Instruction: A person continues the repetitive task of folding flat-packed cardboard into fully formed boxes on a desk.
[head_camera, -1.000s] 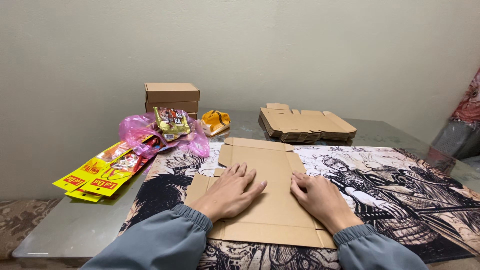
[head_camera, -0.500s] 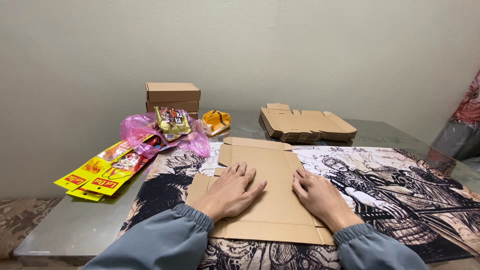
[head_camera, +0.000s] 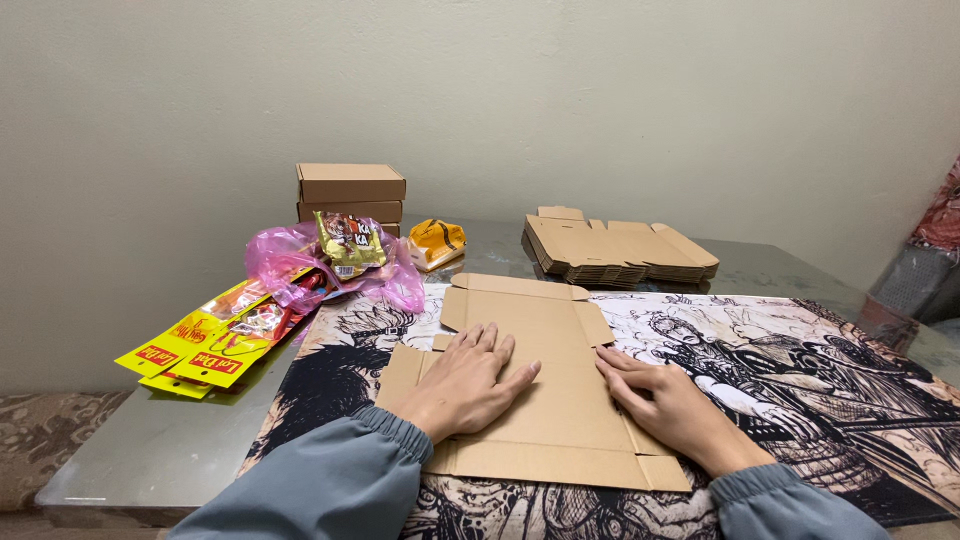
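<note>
A flat, unfolded brown cardboard box blank (head_camera: 545, 400) lies on a black-and-white illustrated mat (head_camera: 800, 370) in front of me. My left hand (head_camera: 465, 380) rests palm down on the blank's left half, fingers spread a little. My right hand (head_camera: 665, 400) lies along the blank's right edge, fingers pointing left onto the cardboard. Neither hand grips anything. Grey sleeves cover both forearms.
A stack of flat box blanks (head_camera: 615, 245) lies at the back right. Two closed cardboard boxes (head_camera: 350, 192) are stacked at the back left, beside a pink plastic bag (head_camera: 300, 262) of snack packets, an orange packet (head_camera: 437, 241) and yellow-red sachets (head_camera: 205, 340). The grey table edge (head_camera: 120, 480) is at the left.
Both hands have stayed pressed on the cardboard blank; the right hand has shifted very slightly along the right edge.
</note>
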